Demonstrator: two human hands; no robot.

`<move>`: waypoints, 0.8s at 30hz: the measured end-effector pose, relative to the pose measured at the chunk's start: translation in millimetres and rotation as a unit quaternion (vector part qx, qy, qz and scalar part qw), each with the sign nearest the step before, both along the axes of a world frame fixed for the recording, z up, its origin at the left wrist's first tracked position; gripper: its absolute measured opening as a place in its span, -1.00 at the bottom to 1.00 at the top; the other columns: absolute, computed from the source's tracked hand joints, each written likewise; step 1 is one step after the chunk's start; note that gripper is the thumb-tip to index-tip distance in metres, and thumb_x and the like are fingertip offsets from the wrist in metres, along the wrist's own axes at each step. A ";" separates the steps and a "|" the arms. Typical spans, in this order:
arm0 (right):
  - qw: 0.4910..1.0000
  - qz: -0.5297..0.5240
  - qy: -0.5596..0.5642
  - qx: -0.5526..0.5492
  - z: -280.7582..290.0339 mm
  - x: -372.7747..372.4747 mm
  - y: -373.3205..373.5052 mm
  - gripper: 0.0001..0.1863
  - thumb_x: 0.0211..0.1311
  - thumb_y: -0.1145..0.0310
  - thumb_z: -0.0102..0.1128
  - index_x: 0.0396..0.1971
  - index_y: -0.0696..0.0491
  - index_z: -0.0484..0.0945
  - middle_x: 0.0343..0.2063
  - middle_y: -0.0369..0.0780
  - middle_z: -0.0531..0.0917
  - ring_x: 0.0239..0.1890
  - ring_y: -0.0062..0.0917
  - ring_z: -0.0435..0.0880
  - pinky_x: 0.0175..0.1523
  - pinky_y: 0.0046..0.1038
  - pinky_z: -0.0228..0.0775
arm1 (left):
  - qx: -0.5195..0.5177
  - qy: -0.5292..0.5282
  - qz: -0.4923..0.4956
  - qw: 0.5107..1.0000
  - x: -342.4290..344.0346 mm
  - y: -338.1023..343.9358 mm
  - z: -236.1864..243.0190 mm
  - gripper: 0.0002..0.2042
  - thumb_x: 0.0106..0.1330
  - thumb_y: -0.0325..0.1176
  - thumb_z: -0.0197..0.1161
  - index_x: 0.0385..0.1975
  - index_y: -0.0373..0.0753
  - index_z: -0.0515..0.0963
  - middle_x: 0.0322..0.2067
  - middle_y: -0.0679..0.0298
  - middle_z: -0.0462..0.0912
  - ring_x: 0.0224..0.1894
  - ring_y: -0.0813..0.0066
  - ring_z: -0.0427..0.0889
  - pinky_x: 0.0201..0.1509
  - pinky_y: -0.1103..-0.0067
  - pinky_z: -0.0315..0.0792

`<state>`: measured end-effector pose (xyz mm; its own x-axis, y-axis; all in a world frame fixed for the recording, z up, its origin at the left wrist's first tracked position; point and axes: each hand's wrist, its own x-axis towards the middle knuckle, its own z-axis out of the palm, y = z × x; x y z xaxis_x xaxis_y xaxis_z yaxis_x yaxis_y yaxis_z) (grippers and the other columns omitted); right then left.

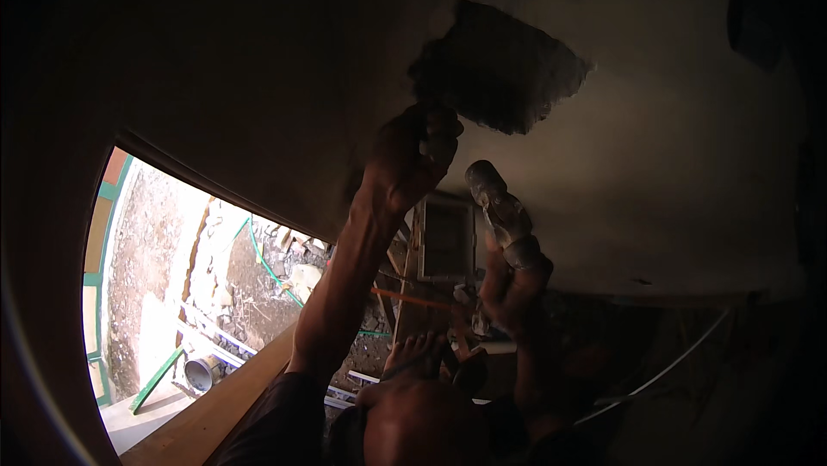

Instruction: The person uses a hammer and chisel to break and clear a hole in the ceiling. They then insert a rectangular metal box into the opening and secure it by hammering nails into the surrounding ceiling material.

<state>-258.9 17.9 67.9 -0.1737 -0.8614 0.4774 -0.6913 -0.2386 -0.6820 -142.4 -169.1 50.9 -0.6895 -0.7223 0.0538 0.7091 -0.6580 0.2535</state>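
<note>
A rough, dark hole (498,70) was broken into the pale plaster wall (672,147), high in the view. Right at its lower left edge was the person's left hand (413,152), raised on a nearly straight arm that climbed from the bottom of the frame. That hand was clenched into a fist, and a slim pale tool seemed to be gripped inside it, though the dimness hid what kind of tool it was. Its knuckles touched or almost touched the broken rim of the hole.

Just to the right and lower, the right hand (515,289) was wrapped tightly round the handle of a hammer (500,208). The hammer stood tilted, its grey metal head pointing up and left toward the hole, well short of the wall. The right forearm was bent and rose from the lower middle of the frame.

Between the two arms, farther down, one small framed opening (446,238) showed in a wall below. One bare foot (418,354) of the person rested on a wooden plank (207,419) that ran along the lower left.

To the left, a bright window opening looked down onto rubble-strewn ground (250,285). There lay one green hose (267,264), one grey bucket (202,373) and several white pipes (215,341). A thin white cable (672,363) crossed the dark lower right.
</note>
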 end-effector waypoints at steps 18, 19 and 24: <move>0.992 0.027 0.121 -0.007 -10.8 5.8 -13.0 -0.90 0.02 0.51 0.15 -0.54 0.12 0.40 -0.70 -0.16 0.45 -0.63 -0.26 0.50 -0.55 -0.37 0.27 | 0.051 0.015 -0.071 0.996 3.5 -7.7 1.2 -0.83 0.43 -0.42 -0.15 -0.45 -0.16 0.32 -0.59 0.41 0.32 -0.66 0.70 0.26 -0.67 0.73 0.23; 0.994 0.052 0.101 0.003 -11.0 2.9 -12.0 -0.88 0.00 0.50 0.16 -0.56 0.12 0.38 -0.71 -0.18 0.42 -0.64 -0.27 0.45 -0.55 -0.39 0.24 | 0.048 0.020 -0.083 0.995 3.9 -8.6 -0.1 -0.83 0.43 -0.41 -0.15 -0.44 -0.16 0.33 -0.59 0.41 0.33 -0.66 0.69 0.27 -0.67 0.72 0.23; 0.986 0.000 0.165 -0.025 -29.9 -5.7 -34.3 -0.81 -0.16 0.49 0.25 -0.59 0.11 0.37 -0.73 -0.21 0.34 -0.70 -0.30 0.41 -0.57 -0.44 0.21 | -0.036 -0.094 -0.036 0.994 6.1 0.8 11.7 -0.85 0.45 -0.39 -0.12 -0.38 -0.19 0.36 -0.58 0.38 0.38 -0.64 0.65 0.30 -0.67 0.71 0.23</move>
